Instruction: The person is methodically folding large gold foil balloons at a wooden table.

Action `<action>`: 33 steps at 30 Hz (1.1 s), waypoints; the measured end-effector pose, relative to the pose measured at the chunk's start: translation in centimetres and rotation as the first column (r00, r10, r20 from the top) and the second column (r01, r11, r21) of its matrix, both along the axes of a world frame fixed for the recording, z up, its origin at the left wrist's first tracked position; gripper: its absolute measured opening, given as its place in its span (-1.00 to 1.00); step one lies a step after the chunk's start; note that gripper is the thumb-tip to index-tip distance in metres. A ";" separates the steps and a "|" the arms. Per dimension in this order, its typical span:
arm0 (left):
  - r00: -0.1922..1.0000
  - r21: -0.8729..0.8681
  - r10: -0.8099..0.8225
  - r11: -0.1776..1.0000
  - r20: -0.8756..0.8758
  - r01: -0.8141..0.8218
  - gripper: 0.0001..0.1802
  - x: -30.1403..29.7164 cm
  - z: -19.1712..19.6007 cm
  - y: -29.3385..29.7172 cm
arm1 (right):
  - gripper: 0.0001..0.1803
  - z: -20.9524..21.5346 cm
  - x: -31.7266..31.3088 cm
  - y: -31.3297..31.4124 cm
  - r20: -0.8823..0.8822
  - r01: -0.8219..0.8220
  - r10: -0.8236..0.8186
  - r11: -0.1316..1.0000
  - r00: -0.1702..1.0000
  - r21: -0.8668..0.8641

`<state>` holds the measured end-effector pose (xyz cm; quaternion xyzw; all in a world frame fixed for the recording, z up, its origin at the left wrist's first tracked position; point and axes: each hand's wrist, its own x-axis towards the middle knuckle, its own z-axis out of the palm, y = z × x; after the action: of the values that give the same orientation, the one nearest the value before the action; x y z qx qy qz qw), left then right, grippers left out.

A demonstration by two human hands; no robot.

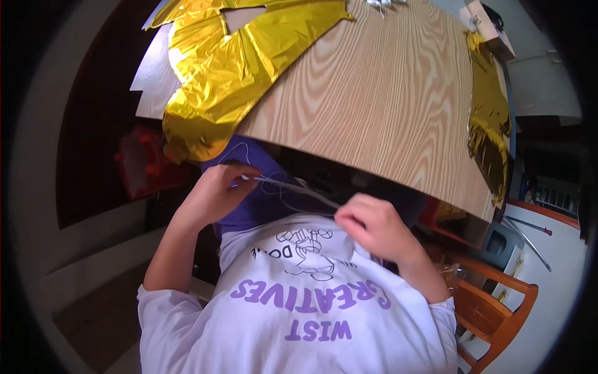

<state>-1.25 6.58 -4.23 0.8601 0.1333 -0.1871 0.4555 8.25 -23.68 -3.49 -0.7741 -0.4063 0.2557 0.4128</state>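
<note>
Over my lap, a thin pale strip point(299, 188) stretches between my two hands, just in front of the table's near edge. My left hand point(225, 190) pinches its left end between thumb and fingers. At the other end, my right hand point(377, 225) is closed with its fingers curled round the strip. A fine white thread point(283, 201) hangs in loose loops beside the strip, close to my left hand. Whether the thread is joined to the strip I cannot tell. Beyond my left hand, a flat, crumpled gold foil balloon point(240, 68) droops over the table edge.
The wood-grain table point(374, 87) spans the area ahead. More gold foil with a fringed edge point(489, 124) hangs along its right side. Some silver foil point(386, 3) lies at the far edge. A wooden chair point(498, 305) stands at right; a red bag-like object point(146, 162) is at left.
</note>
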 end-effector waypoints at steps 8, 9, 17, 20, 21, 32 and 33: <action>0.965 0.264 -0.205 0.951 0.161 0.158 -0.74 -1.0 -5.2 -0.9 | -0.73 -9.9 -0.6 3.1 -0.146 -0.022 -0.003 0.985 0.989 -0.169; 0.965 0.259 -0.204 0.953 0.165 0.157 -0.74 -1.1 -5.3 -0.8 | -0.71 -8.9 -0.7 3.8 -0.183 -0.069 0.037 0.982 0.982 -0.175; 0.901 0.242 -0.294 0.944 0.319 0.222 -0.77 -2.1 -8.3 -1.2 | -0.73 -11.0 -1.1 5.8 -0.347 -0.162 0.088 0.969 0.934 -0.189; 0.888 0.239 -0.328 0.936 0.321 0.259 -0.83 -1.8 -9.6 -1.4 | -0.75 -9.8 0.3 4.6 -0.391 -0.076 0.006 0.984 0.920 -0.162; 0.889 0.229 -0.331 0.936 0.317 0.267 -0.85 -1.6 -9.8 -1.5 | -0.79 -9.5 0.5 4.0 -0.367 -0.071 0.003 0.983 0.930 -0.170; 0.967 -0.290 0.166 0.951 0.193 -0.106 -0.87 -2.3 -1.8 1.0 | -0.87 -2.4 0.7 -1.4 -0.005 0.275 -0.284 0.930 0.959 -0.243; 0.957 -0.337 0.201 0.934 0.209 -0.122 -0.87 -2.4 -0.6 1.2 | -0.87 -2.1 0.9 -2.2 0.101 0.275 -0.258 0.926 0.961 -0.257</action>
<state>-3.63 7.79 -4.85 0.7768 0.1158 -0.0627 0.6158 9.10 -25.84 -5.54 -0.8788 -0.2723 0.2243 0.3213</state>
